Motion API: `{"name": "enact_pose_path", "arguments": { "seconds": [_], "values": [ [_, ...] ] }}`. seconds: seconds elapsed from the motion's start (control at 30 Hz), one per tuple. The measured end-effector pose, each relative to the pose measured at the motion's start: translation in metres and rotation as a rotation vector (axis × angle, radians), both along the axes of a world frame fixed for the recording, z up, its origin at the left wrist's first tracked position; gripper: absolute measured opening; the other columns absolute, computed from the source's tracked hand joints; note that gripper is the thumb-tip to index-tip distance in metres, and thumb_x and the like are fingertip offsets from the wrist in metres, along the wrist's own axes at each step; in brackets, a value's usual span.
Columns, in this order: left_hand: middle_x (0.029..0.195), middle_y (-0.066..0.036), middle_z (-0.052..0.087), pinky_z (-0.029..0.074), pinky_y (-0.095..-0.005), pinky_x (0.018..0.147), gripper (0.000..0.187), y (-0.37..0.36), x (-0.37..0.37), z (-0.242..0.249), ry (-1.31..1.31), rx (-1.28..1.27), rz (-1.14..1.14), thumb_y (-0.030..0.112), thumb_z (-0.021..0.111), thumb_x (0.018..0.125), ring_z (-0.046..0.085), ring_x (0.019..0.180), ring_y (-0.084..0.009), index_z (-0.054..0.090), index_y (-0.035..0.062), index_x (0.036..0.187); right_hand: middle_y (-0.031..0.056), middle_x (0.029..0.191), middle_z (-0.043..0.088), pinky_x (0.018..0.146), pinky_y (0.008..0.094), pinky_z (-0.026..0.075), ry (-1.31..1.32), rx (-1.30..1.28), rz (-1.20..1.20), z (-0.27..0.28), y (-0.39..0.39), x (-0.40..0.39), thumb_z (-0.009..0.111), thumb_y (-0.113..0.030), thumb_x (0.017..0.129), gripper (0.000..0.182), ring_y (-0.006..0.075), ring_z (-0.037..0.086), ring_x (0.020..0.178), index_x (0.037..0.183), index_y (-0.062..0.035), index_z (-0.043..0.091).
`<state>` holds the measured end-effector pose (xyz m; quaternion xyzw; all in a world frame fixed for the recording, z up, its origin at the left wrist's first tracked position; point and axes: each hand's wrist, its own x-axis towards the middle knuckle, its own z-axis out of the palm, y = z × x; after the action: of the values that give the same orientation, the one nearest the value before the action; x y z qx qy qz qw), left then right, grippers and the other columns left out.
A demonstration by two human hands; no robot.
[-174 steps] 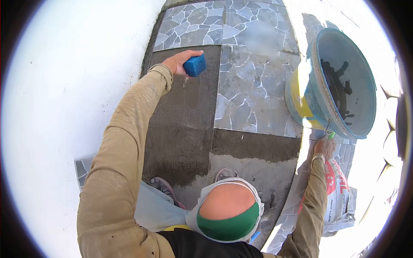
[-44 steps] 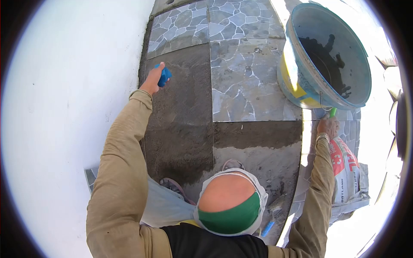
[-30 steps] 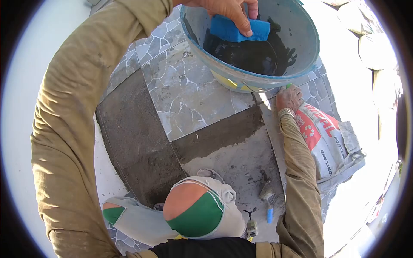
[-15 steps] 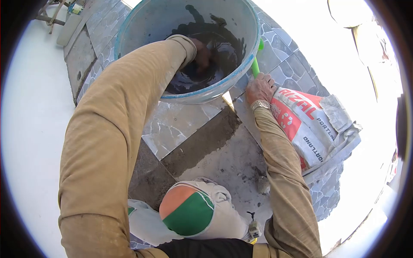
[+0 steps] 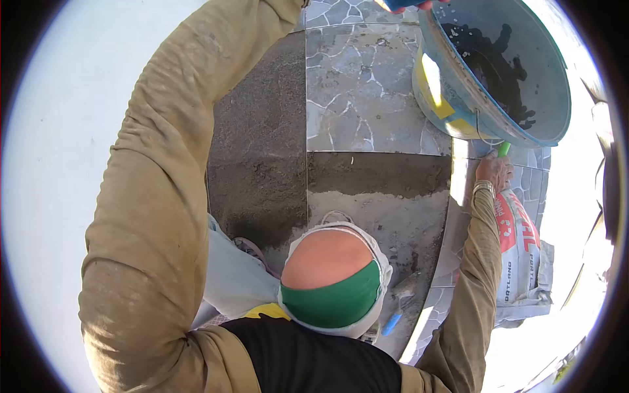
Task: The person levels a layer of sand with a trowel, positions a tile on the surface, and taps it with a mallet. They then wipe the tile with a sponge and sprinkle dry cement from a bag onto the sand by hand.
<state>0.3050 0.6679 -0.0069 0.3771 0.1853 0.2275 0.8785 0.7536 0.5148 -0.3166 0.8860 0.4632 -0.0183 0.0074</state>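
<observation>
My left arm reaches to the top edge, where its hand is mostly cut off. Fingertips of my left hand (image 5: 427,5) show there against a blue object (image 5: 398,4), too cropped to name. Low on the right, my right hand (image 5: 495,171) is closed around a green handle (image 5: 504,149) beside the bucket; the rest of that tool is hidden. The large pale-blue bucket (image 5: 436,88) looks tilted, with dark wet residue and a little liquid inside. Touching my right wrist area is a red and white Portland cement bag (image 5: 521,262).
Stone-patterned tiles (image 5: 360,85) lie ahead, beside dark mortar (image 5: 259,144). A damp mortar strip (image 5: 380,173) borders bare grey concrete (image 5: 393,223). A blue-handled trowel (image 5: 392,323) lies near my knee (image 5: 327,265). A white wall (image 5: 52,183) runs along the left.
My left hand has come out of the bucket and moved to the top edge, with a blue object. The view has shifted, placing the bucket farther right. My right hand stays on the green handle.
</observation>
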Motion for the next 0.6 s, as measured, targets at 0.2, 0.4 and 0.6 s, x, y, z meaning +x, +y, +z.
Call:
{"name": "enact_pose_path", "arguments": {
  "seconds": [0.2, 0.4, 0.6],
  "values": [
    [0.133, -0.026, 0.057, 0.055, -0.0441, 0.092, 0.068, -0.177, -0.138, -0.049, 0.685, -0.022, 0.25, 0.054, 0.067, 0.087, 0.065, 0.11, -0.0325, 0.055, 0.009, 0.137, 0.0345, 0.141, 0.047, 0.102, 0.0665, 0.041, 0.155, 0.072, 0.065, 0.009, -0.004, -0.011, 0.045, -0.045, 0.097, 0.064, 0.0442, 0.052, 0.128, 0.142, 0.0015, 0.048],
    [0.127, -0.013, 0.059, 0.055, -0.0414, 0.08, 0.069, -0.242, -0.191, -0.178, 1.323, -0.247, 0.124, 0.055, 0.071, 0.087, 0.064, 0.105, -0.0281, 0.051, 0.0128, 0.138, 0.0213, 0.124, 0.058, 0.096, 0.055, 0.044, -0.055, 0.083, -0.013, 0.014, -0.005, -0.016, 0.046, -0.05, 0.099, 0.051, 0.0398, 0.054, 0.119, 0.119, -0.0051, 0.06],
    [0.099, -0.006, 0.06, 0.049, -0.0392, 0.06, 0.035, -0.215, -0.205, -0.238, 1.237, -0.136, 0.847, 0.041, 0.058, 0.098, 0.059, 0.078, -0.0182, 0.055, 0.0136, 0.121, 0.0213, 0.126, 0.057, 0.097, 0.0552, 0.044, -0.06, 0.053, 0.02, 0.015, -0.005, -0.013, 0.046, -0.05, 0.098, 0.051, 0.0389, 0.053, 0.121, 0.121, -0.0059, 0.06]
  ]
}}
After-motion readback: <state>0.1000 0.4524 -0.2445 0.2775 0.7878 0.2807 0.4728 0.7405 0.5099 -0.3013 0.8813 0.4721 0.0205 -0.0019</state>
